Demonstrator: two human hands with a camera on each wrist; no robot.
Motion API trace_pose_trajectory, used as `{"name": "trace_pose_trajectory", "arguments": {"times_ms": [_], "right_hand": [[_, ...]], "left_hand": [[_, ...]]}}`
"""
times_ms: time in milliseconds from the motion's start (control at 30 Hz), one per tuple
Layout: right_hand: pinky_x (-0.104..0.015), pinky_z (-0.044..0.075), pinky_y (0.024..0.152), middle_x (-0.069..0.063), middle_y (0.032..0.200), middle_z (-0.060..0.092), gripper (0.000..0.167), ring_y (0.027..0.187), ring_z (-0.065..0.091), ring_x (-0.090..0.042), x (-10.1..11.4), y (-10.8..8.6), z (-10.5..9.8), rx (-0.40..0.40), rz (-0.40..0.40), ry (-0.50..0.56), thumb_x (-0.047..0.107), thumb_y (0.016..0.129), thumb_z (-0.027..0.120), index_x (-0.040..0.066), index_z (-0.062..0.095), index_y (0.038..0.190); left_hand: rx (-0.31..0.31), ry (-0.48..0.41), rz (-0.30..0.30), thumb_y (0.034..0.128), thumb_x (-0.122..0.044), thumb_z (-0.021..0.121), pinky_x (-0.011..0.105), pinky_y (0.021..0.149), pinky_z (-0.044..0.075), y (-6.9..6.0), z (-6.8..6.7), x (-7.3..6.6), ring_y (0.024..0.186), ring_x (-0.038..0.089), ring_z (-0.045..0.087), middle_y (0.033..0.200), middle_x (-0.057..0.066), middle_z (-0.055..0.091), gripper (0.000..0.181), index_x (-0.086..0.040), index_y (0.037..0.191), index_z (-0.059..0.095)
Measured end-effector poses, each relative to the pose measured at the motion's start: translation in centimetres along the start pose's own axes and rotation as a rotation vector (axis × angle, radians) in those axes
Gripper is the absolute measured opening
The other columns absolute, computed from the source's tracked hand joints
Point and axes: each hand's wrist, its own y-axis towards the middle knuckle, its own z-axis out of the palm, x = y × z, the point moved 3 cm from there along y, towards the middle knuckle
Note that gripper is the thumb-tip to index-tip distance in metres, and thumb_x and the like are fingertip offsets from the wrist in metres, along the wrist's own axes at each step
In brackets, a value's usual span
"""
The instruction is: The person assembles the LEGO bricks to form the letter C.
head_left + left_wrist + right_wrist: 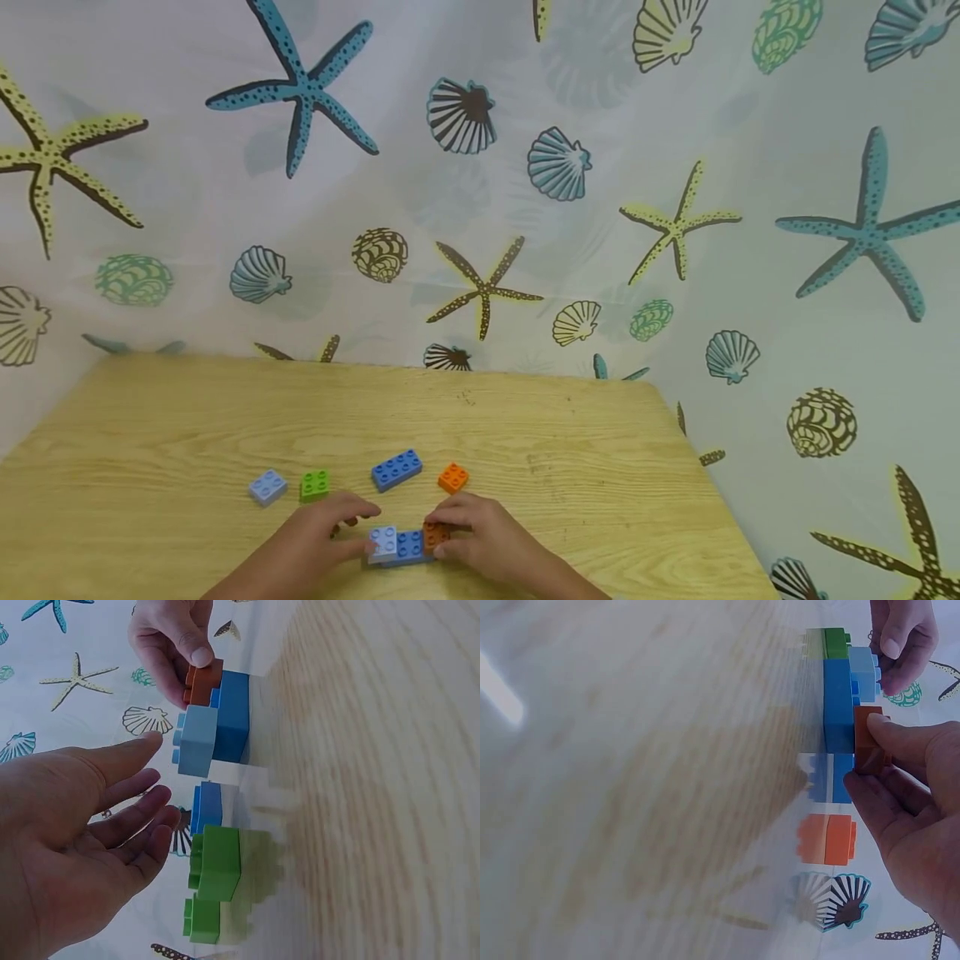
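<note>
A blue toy building brick (409, 546) lies on the table near the front. A light blue brick (383, 542) sits on its left end, and an orange brick (434, 536) is at its right end. My right hand (480, 537) pinches the orange brick between thumb and fingers, as the right wrist view also shows. Beside the light blue brick is my left hand (330, 533), its fingers spread and relaxed. A small gap separates the left thumb from that brick in the left wrist view (97, 832). Whether the orange brick is fully seated cannot be told.
Behind the hands lie several loose bricks: a light blue one (267, 487), a green one (315, 485), a longer blue one (397, 470) and an orange one (453, 477). A curtain (480, 192) with starfish and shells hangs behind the wooden table (585, 467) and along its sides.
</note>
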Motion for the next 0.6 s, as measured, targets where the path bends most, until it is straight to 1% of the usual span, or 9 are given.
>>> {"name": "trace_pose_trajectory", "arguments": {"times_ms": [33, 67, 167, 233, 333, 433, 600], "right_hand": [[-0.019, 0.053, 0.093, 0.005, 0.124, 0.066, 0.037, 0.112, 0.060, -0.003, 0.0, 0.0, 0.0, 0.001, -0.002, -0.003, 0.023, 0.092, 0.075, 0.011, 0.071, 0.127], [-0.019, 0.053, 0.093, 0.005, 0.124, 0.066, 0.037, 0.112, 0.060, -0.003, 0.0, 0.0, 0.1, 0.004, -0.002, -0.003, 0.022, 0.092, 0.075, 0.011, 0.071, 0.127], [-0.019, 0.053, 0.093, 0.005, 0.125, 0.066, 0.036, 0.113, 0.059, -0.003, -0.1, -0.1, 0.1, 0.007, 0.009, 0.009, 0.022, 0.092, 0.075, 0.012, 0.071, 0.127], [-0.019, 0.053, 0.093, 0.005, 0.125, 0.066, 0.037, 0.113, 0.059, -0.003, -0.1, -0.1, 0.1, 0.007, 0.018, 0.022, 0.021, 0.092, 0.075, 0.012, 0.071, 0.127], [-0.020, 0.053, 0.093, 0.005, 0.125, 0.066, 0.037, 0.113, 0.060, -0.004, -0.1, 0.0, 0.1, 0.004, 0.028, 0.036, 0.020, 0.091, 0.076, 0.012, 0.071, 0.126], [-0.020, 0.053, 0.093, 0.005, 0.125, 0.066, 0.036, 0.114, 0.060, -0.004, 0.0, 0.0, 0.1, -0.002, 0.036, 0.043, 0.021, 0.091, 0.076, 0.012, 0.071, 0.126], [-0.019, 0.053, 0.093, 0.005, 0.125, 0.066, 0.036, 0.114, 0.060, -0.005, 0.1, -0.1, 0.1, -0.006, 0.043, 0.049, 0.021, 0.091, 0.076, 0.013, 0.072, 0.126]], "left_hand": [[-0.012, -0.005, -0.017, 0.0861, -0.027, 0.080, 0.044, 0.085, 0.057, -0.2, -0.3, 0.1, 0.110, 0.024, 0.062, 0.127, 0.005, 0.065, 0.043, -0.013, 0.126, 0.068], [-0.016, -0.003, -0.019, 0.0865, -0.027, 0.079, 0.044, 0.085, 0.057, -0.3, -0.5, 0.3, 0.111, 0.025, 0.062, 0.128, 0.006, 0.064, 0.044, -0.013, 0.126, 0.068], [-0.038, 0.018, -0.056, 0.0866, -0.025, 0.079, 0.045, 0.087, 0.057, -0.6, -1.4, 0.9, 0.112, 0.026, 0.062, 0.130, 0.007, 0.064, 0.043, -0.013, 0.126, 0.068], [-0.046, 0.031, -0.067, 0.0868, -0.024, 0.079, 0.045, 0.087, 0.057, -0.8, -2.0, 1.4, 0.111, 0.027, 0.062, 0.130, 0.009, 0.063, 0.043, -0.012, 0.127, 0.068], [-0.055, 0.039, -0.075, 0.0872, -0.026, 0.079, 0.044, 0.085, 0.057, -1.3, -2.7, 2.3, 0.112, 0.027, 0.060, 0.131, 0.010, 0.062, 0.046, -0.012, 0.129, 0.067], [-0.062, 0.027, -0.081, 0.0868, -0.029, 0.079, 0.043, 0.085, 0.057, -1.7, -3.2, 3.1, 0.112, 0.027, 0.059, 0.132, 0.011, 0.061, 0.049, -0.011, 0.131, 0.066], [-0.052, 0.014, -0.070, 0.0884, -0.034, 0.077, 0.045, 0.087, 0.057, -2.0, -3.7, 4.1, 0.113, 0.027, 0.060, 0.140, 0.020, 0.057, 0.052, -0.008, 0.133, 0.065]]}}
